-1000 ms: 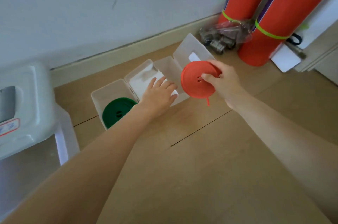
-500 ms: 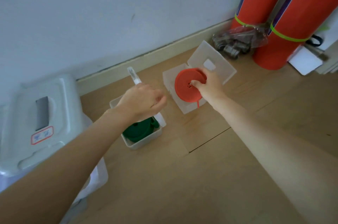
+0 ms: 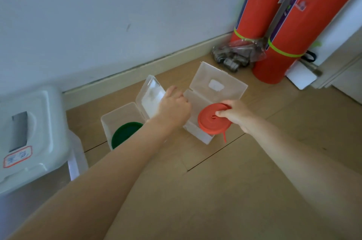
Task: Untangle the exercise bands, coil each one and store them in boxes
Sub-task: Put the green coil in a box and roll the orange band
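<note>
Red coiled band point(image 3: 212, 122) pinched in right hand point(image 3: 236, 115) grip over open box point(image 3: 197, 132); left hand point(image 3: 173, 107) curled, contents unclear.

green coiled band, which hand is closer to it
Left. The left hand is by the lid just above the green coiled band; the right hand holds the red coil farther right.

The right hand point(image 3: 236, 115) holds a coiled red band point(image 3: 212, 122) over an open clear box point(image 3: 197, 134).

Pale blue-grey wall point(image 3: 117, 14) far, scuffed; cream skirting board point(image 3: 137, 69) below; wood-plank floor point(image 3: 215, 190); grey plastic stool point(image 3: 29, 132) at left.
</note>
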